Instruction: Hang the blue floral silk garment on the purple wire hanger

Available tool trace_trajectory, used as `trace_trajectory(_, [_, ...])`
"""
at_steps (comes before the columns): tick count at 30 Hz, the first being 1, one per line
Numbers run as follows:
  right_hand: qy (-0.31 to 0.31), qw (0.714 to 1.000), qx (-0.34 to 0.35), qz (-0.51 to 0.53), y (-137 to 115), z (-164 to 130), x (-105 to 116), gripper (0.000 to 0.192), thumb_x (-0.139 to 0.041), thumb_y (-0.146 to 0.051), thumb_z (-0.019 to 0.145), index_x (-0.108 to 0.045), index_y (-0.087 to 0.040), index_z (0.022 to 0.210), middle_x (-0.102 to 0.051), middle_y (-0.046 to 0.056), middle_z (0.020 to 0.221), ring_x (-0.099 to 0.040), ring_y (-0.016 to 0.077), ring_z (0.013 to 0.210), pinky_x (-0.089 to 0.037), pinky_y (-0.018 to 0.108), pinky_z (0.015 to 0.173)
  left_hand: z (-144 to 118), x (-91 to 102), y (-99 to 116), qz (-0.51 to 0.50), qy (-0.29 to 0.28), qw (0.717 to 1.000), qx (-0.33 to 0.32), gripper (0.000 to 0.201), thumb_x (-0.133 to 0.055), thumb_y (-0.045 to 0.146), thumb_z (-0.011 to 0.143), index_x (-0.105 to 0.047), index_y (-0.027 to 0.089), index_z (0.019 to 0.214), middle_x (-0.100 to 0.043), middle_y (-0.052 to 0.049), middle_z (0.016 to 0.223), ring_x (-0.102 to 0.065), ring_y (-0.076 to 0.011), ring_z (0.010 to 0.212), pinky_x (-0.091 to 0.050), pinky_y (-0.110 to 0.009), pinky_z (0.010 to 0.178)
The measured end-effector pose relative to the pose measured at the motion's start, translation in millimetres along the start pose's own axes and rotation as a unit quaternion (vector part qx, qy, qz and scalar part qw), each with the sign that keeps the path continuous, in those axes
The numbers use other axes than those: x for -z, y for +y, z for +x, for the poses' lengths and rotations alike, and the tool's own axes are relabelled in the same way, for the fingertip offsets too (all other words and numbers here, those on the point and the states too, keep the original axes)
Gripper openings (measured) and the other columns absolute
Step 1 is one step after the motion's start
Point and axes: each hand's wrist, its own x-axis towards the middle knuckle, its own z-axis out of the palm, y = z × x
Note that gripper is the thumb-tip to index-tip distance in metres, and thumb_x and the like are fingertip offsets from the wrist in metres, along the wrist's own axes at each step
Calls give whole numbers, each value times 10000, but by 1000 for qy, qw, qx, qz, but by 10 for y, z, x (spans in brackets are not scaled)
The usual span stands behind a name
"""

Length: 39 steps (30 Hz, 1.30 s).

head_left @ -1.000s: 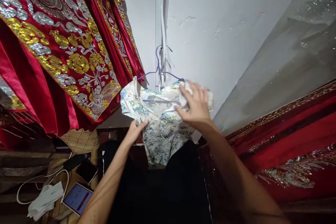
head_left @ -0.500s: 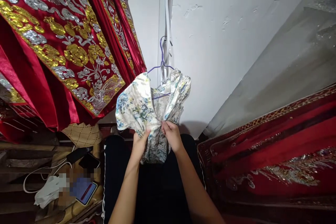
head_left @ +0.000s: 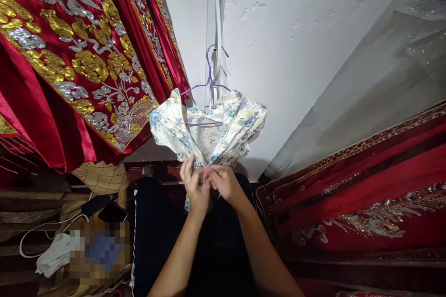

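Observation:
A white floral shirt (head_left: 170, 123) with blue and yellow flowers hangs in front of me on a purple wire hanger (head_left: 209, 79). Its neckline forms a V, and the pale inner back shows between the two front edges. At the bottom of that V, my right hand (head_left: 223, 183) pinches the front edge with thumb and fingers. My left hand (head_left: 195, 185) meets it there, thumb and forefinger closed at the same spot, its other fingers lifted off the cloth. The exact bit of cloth between the fingertips is hidden. The lower shirt hangs behind my hands.
Red embroidered cloth (head_left: 94, 65) hangs on the left, and more red cloth (head_left: 348, 204) stands at right beside sheer grey fabric (head_left: 348, 102). A white strap (head_left: 218, 18) runs down the wall (head_left: 278, 55). At lower left lie a white cable (head_left: 26, 241) and a black phone (head_left: 113, 212).
My left hand has moved from the shirt's left side to the centre, beside my right hand. The shirt's shoulders now spread wider and more evenly. The view has shifted slightly.

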Motion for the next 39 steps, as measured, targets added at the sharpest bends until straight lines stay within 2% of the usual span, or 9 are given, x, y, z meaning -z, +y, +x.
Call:
trace_trajectory(5, [70,995,14,69,-497,446,197,331,-647,-479,870,-664,-199,693,-576,-11,521,-394,105,432,-310,261,445,66,28,-187,-29,-48,998,-8,148,-598,335,932,-701,262,854,-665,-97,1224,-546,-292,1245,-432,-500,1088])
trace_trajectory(12, [116,979,137,98,-1308,987,298,279,-655,-363,899,-663,-146,723,-581,-6,555,-403,51,429,-285,188,408,263,-6,-374,-37,-134,990,0,226,-554,375,953,-693,226,855,-667,-82,945,-622,-249,969,-477,-414,937])
trace_trajectory(18, [150,970,159,108,-1346,885,325,268,-623,-333,931,-647,-153,735,-540,-30,521,-380,39,411,-266,176,392,433,34,-554,14,-236,970,-56,231,-573,310,938,-700,198,781,-651,-54,812,-627,-212,839,-493,-342,809])
trace_trajectory(21, [129,971,169,109,-1305,852,341,272,-602,-343,943,-639,-163,742,-548,-27,523,-401,46,421,-287,172,401,641,87,-361,-13,-253,965,-74,154,-645,327,911,-745,211,928,-706,-63,910,-657,-214,894,-515,-343,828])
trace_trajectory(26, [101,979,165,59,-1300,739,259,238,-575,-278,930,-611,-180,716,-551,-31,499,-419,62,416,-307,188,416,1308,281,456,-111,-127,969,-181,433,-538,293,996,-528,215,1422,-713,-72,1034,-658,-178,900,-524,-342,839])
trace_trajectory(30, [84,977,194,16,-1342,696,235,180,-541,-204,902,-622,-180,743,-541,-42,471,-424,74,411,-306,206,437,1780,332,922,-65,-106,953,-278,297,-487,251,1015,-616,211,1280,-698,-82,1108,-638,-184,983,-497,-340,878])
trace_trajectory(33, [87,972,219,-7,-1264,800,279,186,-553,-243,896,-627,-174,740,-545,-38,489,-418,80,430,-293,223,453,1911,304,1026,-17,-102,946,-307,153,-532,246,994,-668,191,1036,-705,-61,956,-624,-184,911,-482,-331,847])
trace_trajectory(36, [108,973,198,-45,-1000,964,316,217,-571,-300,881,-635,-172,718,-493,-48,495,-352,84,428,-237,245,446,1947,345,1005,-14,-73,949,-305,121,-544,236,988,-656,190,978,-691,-49,910,-612,-172,869,-469,-323,828])
trace_trajectory(39, [109,982,143,-66,-608,1038,308,220,-584,-296,826,-625,-176,647,-452,-45,504,-328,93,451,-209,261,461,2065,520,838,-72,28,964,-253,113,-570,258,982,-655,185,971,-666,-48,953,-596,-152,904,-459,-313,866])
